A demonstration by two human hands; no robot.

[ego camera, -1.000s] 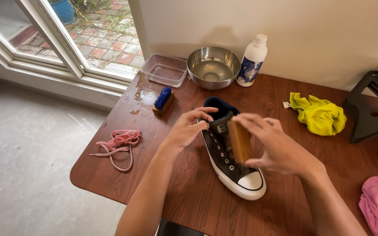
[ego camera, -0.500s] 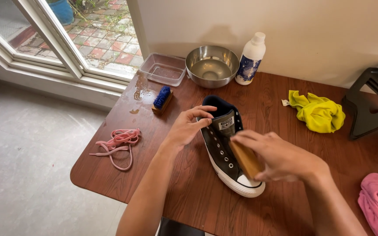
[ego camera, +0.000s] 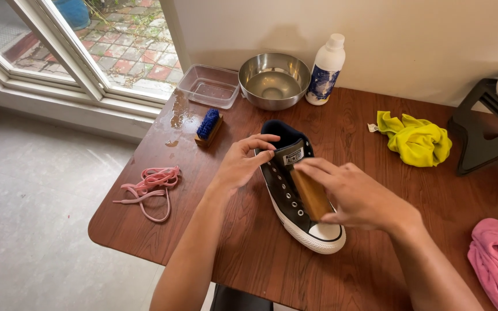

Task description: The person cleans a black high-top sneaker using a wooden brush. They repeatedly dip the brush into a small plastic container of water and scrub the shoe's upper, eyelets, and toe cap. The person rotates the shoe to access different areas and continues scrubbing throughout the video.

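Two hands work on a black high-top sneaker [ego camera: 295, 198] lying mid-table [ego camera: 249, 253]. The left hand [ego camera: 243, 161] pinches its collar. The right hand [ego camera: 355, 196] clasps a wooden brush [ego camera: 311, 194] against the eyelets.

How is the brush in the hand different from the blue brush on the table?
The wooden brush is gripped by the right hand against the black shoe; the blue brush lies untouched near the plastic tub. The blue brush shows its blue bristles; the wooden brush shows only its plain back. Both have wooden backs.
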